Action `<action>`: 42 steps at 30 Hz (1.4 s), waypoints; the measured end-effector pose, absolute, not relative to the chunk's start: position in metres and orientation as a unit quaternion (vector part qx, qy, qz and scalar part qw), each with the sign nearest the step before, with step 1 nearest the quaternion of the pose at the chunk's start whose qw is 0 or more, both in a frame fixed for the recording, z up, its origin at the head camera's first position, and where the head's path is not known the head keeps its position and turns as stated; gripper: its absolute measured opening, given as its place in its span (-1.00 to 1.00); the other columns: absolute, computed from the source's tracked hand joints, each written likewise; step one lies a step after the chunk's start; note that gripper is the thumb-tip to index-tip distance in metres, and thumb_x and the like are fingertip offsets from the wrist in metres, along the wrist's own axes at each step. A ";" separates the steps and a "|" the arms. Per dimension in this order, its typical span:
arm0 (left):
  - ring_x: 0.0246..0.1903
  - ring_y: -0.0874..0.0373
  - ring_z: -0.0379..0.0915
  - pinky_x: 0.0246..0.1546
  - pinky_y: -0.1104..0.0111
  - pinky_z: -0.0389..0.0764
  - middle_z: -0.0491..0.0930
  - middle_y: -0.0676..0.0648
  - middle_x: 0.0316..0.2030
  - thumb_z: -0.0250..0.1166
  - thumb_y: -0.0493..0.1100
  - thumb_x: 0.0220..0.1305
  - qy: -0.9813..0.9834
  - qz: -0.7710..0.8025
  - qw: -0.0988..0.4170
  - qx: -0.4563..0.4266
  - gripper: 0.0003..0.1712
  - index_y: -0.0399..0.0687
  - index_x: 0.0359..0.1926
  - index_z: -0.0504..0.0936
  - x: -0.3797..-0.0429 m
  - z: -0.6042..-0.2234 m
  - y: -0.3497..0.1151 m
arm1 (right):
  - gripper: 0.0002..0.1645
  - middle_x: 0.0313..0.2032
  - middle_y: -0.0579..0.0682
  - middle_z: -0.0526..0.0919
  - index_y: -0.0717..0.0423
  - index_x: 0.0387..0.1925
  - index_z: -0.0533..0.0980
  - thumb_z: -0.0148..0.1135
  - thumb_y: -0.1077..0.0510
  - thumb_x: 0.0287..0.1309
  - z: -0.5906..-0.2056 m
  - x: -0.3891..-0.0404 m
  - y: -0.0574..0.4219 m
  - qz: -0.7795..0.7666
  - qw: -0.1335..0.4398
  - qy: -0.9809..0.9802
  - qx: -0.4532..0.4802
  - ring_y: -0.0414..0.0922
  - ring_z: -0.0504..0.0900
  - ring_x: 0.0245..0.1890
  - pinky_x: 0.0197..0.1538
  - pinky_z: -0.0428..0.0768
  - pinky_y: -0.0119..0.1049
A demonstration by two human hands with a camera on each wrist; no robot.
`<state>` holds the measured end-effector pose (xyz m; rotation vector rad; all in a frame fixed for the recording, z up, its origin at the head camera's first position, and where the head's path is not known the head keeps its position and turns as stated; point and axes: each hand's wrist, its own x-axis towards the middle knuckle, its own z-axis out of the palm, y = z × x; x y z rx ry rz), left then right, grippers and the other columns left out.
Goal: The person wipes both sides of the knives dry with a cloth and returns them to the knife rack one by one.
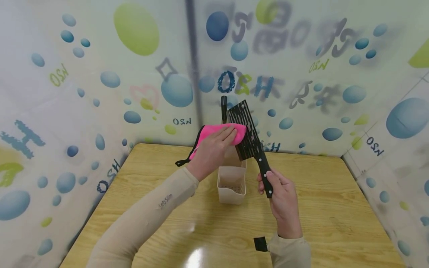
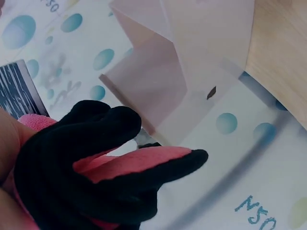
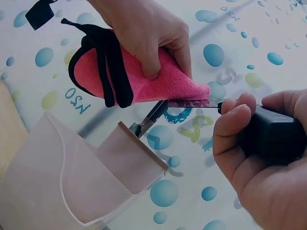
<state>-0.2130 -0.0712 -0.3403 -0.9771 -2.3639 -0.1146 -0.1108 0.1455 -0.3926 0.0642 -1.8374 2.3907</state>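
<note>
My right hand (image 1: 283,193) grips the black riveted handle of a cleaver (image 1: 248,128), its dark-streaked blade raised and tilted up to the left. Against the blade's left part, my left hand (image 1: 212,150) holds a pink cloth (image 1: 207,134) with black edging and a hanging loop. In the right wrist view the left thumb and fingers pinch the cloth (image 3: 165,81), which is folded at the blade. Its loose black-edged folds (image 2: 139,165) fill the lower left wrist view. Behind and below the hands stands a beige plastic knife holder (image 1: 231,199), partly hidden by cloth and blade.
Another black handle (image 1: 223,108) sticks up from the back of the holder. A wood-grain table (image 1: 321,208) lies beneath, bordered by sheeting printed with blue and green dots. A small black square (image 1: 260,244) shows beside the right sleeve.
</note>
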 end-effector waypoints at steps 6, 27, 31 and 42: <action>0.34 -0.03 0.48 0.26 0.24 0.59 0.51 -0.17 0.37 0.18 -0.51 0.34 -0.889 -0.054 0.289 -0.351 -0.41 -0.23 0.39 0.52 -0.221 -0.337 -0.074 | -0.49 -0.34 0.00 0.61 0.53 0.27 0.41 -0.05 0.14 0.62 -0.395 -0.110 0.146 0.786 0.068 -0.613 0.036 -0.23 0.55 -0.47 -0.37 0.65 -0.46; 0.36 -0.07 0.45 0.29 0.16 0.56 0.46 -0.20 0.40 0.09 -0.54 0.36 -0.917 -0.085 0.253 -0.296 -0.38 -0.22 0.42 0.48 -0.239 -0.325 -0.090 | -0.53 -0.35 0.02 0.59 0.56 0.16 0.46 -0.05 0.15 0.63 -0.400 -0.108 0.149 0.760 0.055 -0.644 0.064 -0.20 0.55 -0.48 -0.39 0.65 -0.41; 0.36 -0.08 0.45 0.31 0.16 0.55 0.46 -0.21 0.39 0.12 -0.55 0.33 -0.914 -0.080 0.258 -0.303 -0.37 -0.23 0.41 0.49 -0.238 -0.329 -0.091 | -0.53 -0.35 0.01 0.59 0.52 0.18 0.47 -0.06 0.13 0.63 -0.401 -0.108 0.149 0.757 0.047 -0.650 0.057 -0.20 0.54 -0.47 -0.38 0.64 -0.42; 0.38 -0.09 0.42 0.34 0.16 0.51 0.45 -0.20 0.41 0.14 -0.52 0.36 -0.909 -0.054 0.248 -0.331 -0.38 -0.23 0.43 0.47 -0.222 -0.332 -0.082 | -0.53 -0.35 0.02 0.61 0.50 0.21 0.47 -0.06 0.15 0.62 -0.398 -0.108 0.147 0.763 0.053 -0.644 0.032 -0.19 0.54 -0.48 -0.38 0.64 -0.40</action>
